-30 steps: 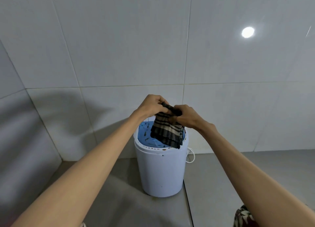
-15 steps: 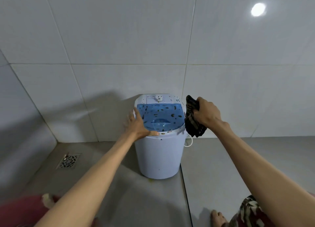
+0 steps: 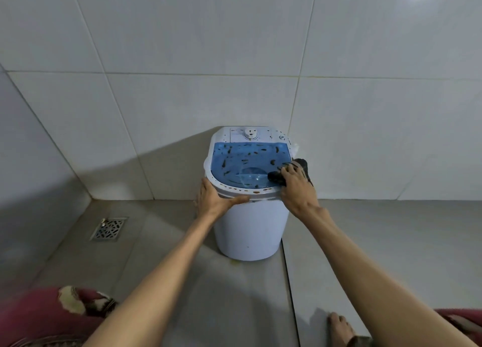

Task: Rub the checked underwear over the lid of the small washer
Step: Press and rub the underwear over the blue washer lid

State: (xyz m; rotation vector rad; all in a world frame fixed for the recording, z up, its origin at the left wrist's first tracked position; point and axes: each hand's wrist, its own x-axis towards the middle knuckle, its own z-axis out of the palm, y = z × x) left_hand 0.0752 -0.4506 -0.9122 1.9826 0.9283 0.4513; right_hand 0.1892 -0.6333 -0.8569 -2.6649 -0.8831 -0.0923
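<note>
A small white washer (image 3: 250, 232) stands on the grey floor against the tiled wall. Its see-through blue lid (image 3: 242, 164) is closed and dotted with brown specks. My right hand (image 3: 296, 187) presses the dark checked underwear (image 3: 277, 175), bunched up, onto the lid's right front corner; part of the cloth sticks out behind the fingers. My left hand (image 3: 215, 199) grips the washer's front left rim, thumb along the front edge. A round dial (image 3: 250, 133) sits on the white panel behind the lid.
A metal floor drain (image 3: 109, 228) lies left of the washer. Tiled walls meet in a corner at the left. My knees in patterned red cloth (image 3: 60, 312) and a bare foot (image 3: 340, 329) show at the bottom edge.
A second ago both hands held the underwear above the washer. My left hand then let go and took the rim. My right hand brought the bunched cloth from beside the washer down onto the lid.
</note>
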